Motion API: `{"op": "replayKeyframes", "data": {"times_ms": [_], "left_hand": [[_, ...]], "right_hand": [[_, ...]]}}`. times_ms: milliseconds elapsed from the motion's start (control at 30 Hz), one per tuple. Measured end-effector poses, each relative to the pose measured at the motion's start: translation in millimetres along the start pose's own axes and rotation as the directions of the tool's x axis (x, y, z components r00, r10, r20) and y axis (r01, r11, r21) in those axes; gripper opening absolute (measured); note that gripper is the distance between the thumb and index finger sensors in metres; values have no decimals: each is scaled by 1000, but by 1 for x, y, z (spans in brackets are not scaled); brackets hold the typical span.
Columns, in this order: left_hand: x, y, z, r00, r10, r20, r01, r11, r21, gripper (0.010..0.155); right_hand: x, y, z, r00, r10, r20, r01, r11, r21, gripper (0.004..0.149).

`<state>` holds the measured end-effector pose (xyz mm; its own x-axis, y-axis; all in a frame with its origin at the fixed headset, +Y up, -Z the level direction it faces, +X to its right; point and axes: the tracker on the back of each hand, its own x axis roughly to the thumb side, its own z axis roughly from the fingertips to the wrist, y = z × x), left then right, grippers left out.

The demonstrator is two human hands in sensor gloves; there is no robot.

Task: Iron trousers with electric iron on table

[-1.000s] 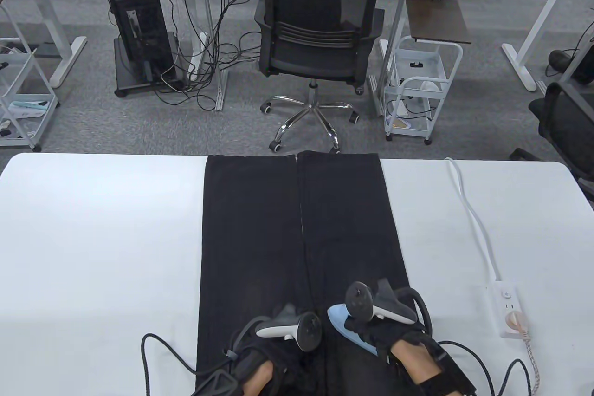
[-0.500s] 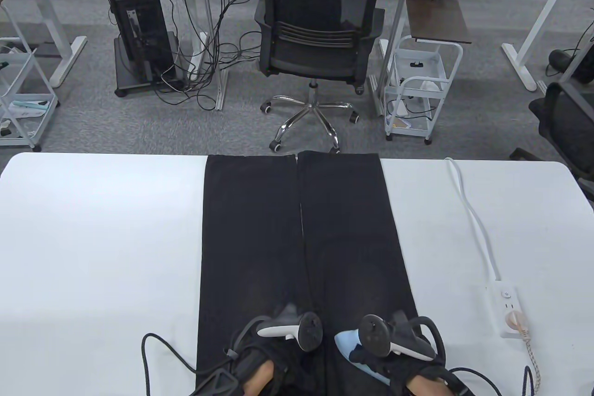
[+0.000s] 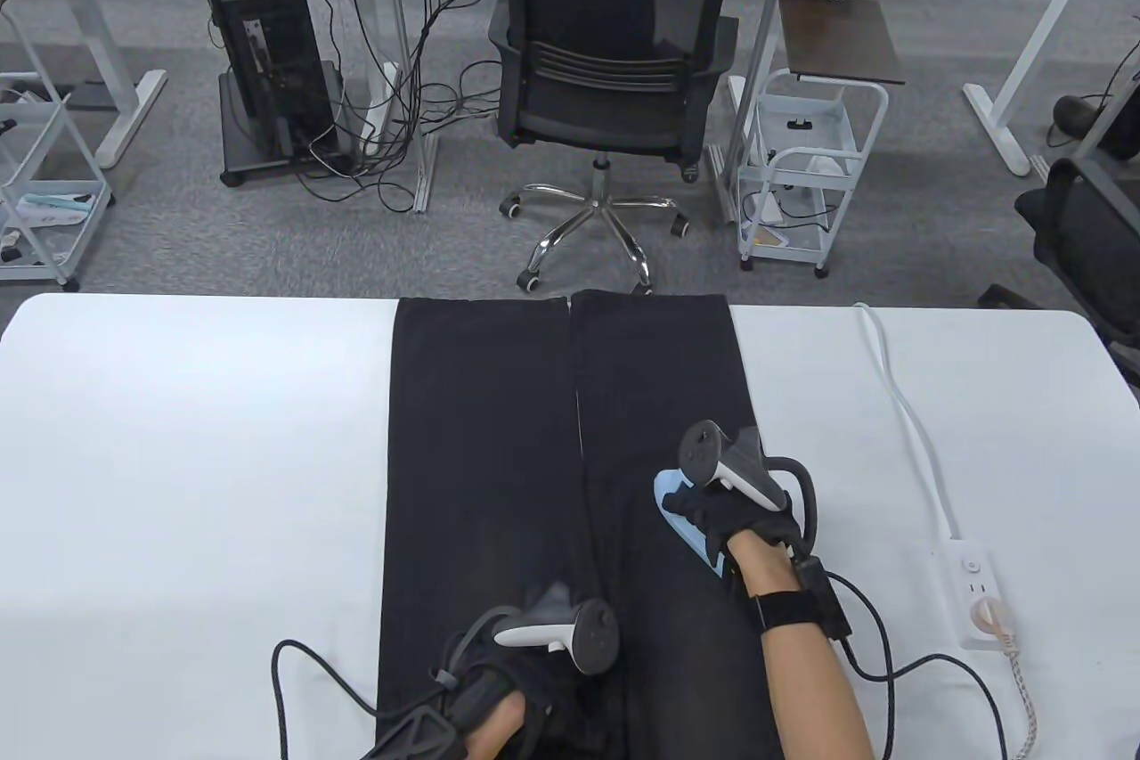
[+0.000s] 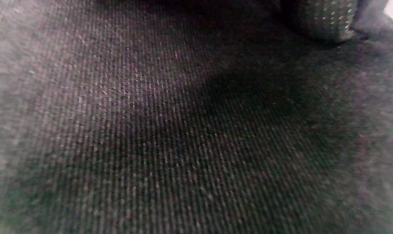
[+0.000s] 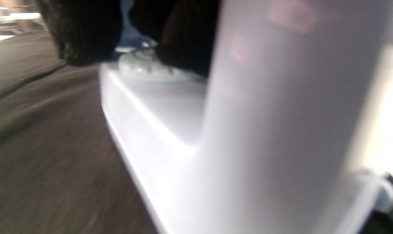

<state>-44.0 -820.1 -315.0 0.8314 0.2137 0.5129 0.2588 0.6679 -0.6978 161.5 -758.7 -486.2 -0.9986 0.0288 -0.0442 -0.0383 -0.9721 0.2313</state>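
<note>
On right leg of black woven trousers (image 3: 499, 439): right hand (image 3: 744, 519) grips pale-blue electric iron (image 3: 681, 515). Left hand (image 3: 525, 680) presses cloth, finger pose unclear. Risk: lingering scorches fabric; white braided cord (image 3: 1020, 689) may snag.

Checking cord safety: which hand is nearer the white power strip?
Right. The right hand, gripping the light blue iron, is just left of the power strip; the left hand rests on the trousers, farther left.

Beyond my fingers, a black office chair (image 3: 614, 74) stands on grey carpet (image 3: 267, 234), a white trolley (image 3: 815, 172) to its right, a computer tower (image 3: 267, 56) left.
</note>
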Motion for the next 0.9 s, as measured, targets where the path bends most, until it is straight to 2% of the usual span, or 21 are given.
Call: {"op": "replayKeyframes", "data": {"times_ms": [100, 267, 433, 667, 900], "left_hand": [[-1, 0, 0, 1000, 5, 2, -5, 1000, 1, 116], [-1, -1, 0, 1000, 12, 1, -12, 1000, 0, 116], [-2, -1, 0, 1000, 15, -1, -15, 1000, 1, 116], [-2, -1, 1, 1000, 20, -4, -20, 1000, 1, 117], [-3, -1, 1, 1000, 19, -5, -19, 1000, -1, 116]], "right_hand": [[0, -3, -11, 998, -28, -60, 28, 1000, 9, 60], [1, -1, -6, 997, -20, -70, 22, 999, 30, 59], [5, 4, 14, 999, 4, 34, -5, 999, 33, 59], [7, 20, 76, 971, 55, 232, -64, 997, 31, 59], [1, 41, 159, 910, 96, 404, -121, 992, 36, 58]]}}
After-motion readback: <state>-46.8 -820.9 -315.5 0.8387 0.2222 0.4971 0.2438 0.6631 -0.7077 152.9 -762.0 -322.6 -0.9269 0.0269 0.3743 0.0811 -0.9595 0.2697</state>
